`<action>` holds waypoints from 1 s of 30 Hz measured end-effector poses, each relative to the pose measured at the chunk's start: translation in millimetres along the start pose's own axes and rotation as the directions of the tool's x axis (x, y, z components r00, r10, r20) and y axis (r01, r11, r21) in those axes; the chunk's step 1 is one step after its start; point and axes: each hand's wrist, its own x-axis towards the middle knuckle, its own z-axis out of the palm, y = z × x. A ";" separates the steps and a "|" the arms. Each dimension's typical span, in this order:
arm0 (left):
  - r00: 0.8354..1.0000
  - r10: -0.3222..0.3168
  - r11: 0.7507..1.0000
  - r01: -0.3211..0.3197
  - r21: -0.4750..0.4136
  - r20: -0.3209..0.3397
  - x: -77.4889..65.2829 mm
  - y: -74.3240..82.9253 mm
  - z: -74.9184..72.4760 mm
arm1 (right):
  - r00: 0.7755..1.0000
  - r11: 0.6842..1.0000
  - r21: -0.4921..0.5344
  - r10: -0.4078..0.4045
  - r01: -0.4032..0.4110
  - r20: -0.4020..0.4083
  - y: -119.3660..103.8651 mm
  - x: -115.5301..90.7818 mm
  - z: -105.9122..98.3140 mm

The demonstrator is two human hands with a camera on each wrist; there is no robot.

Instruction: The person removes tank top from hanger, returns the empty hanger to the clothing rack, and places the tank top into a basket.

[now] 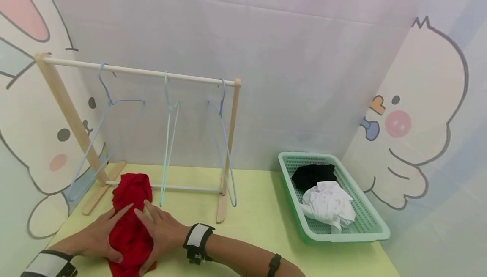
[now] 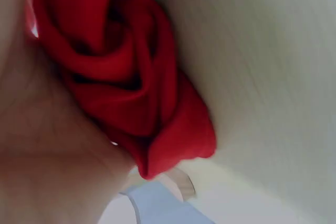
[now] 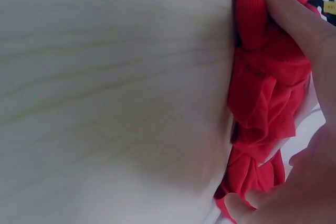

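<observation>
A bunched red garment (image 1: 131, 230) lies lengthwise on the yellow table under both hands. My left hand (image 1: 93, 237) rests along its left side, thumb and forefinger spread over the fabric. From the right, my right hand (image 1: 163, 230) touches it with fingers and thumb spread wide. In the left wrist view the folded red fabric (image 2: 152, 87) lies against the palm side of the hand. The right wrist view shows the thumb (image 3: 294, 17) pressing one end of the red fabric (image 3: 268, 103), with fingertips (image 3: 239, 205) at its other end.
A wooden rack (image 1: 140, 70) stands behind the hands. From its rail hang a blue hanger (image 1: 108, 99), a mint hanger (image 1: 167, 133) and another blue hanger (image 1: 225, 129). At right, a green basket (image 1: 365, 209) holds a black cloth (image 1: 313, 175) and a white cloth (image 1: 329, 205).
</observation>
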 end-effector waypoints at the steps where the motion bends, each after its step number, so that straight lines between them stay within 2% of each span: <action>1: 1.000 0.017 1.000 -0.017 -0.004 0.006 0.5 2.2 1.0 | 1.000 1.000 0.001 0.003 -0.003 0.009 1.3 0.5 0.5; 5: 0.999 0.035 0.999 -0.035 -0.015 0.037 2.3 11.5 4.6 | 0.999 1.000 -0.008 0.025 -0.025 0.032 4.9 1.3 2.0; 8: 0.998 0.010 1.000 -0.010 -0.007 0.056 3.7 16.9 5.4 | 0.999 0.999 -0.014 0.046 -0.046 0.022 6.7 0.7 2.7; 14: 0.999 -0.022 1.000 0.023 -0.006 0.050 5.3 23.5 4.9 | 0.998 0.997 -0.056 0.059 -0.060 -0.031 7.7 0.4 2.7; 18: 1.000 -0.021 0.999 0.021 0.040 0.007 6.8 27.0 7.3 | 0.995 0.991 -0.110 0.070 -0.077 -0.067 8.0 1.3 2.8; 23: 0.996 -0.014 0.993 0.023 0.117 -0.084 10.8 30.4 14.5 | 0.991 0.978 -0.193 0.054 -0.078 -0.124 11.2 0.7 3.2; 27: 0.992 -0.026 0.992 0.041 0.120 -0.121 13.7 33.7 19.0 | 0.980 0.968 -0.241 0.021 -0.070 -0.199 15.6 0.1 5.6; 30: 0.990 -0.004 0.993 0.021 0.117 -0.143 13.7 36.2 20.3 | 0.969 0.965 -0.254 0.007 -0.072 -0.248 18.2 -0.7 7.5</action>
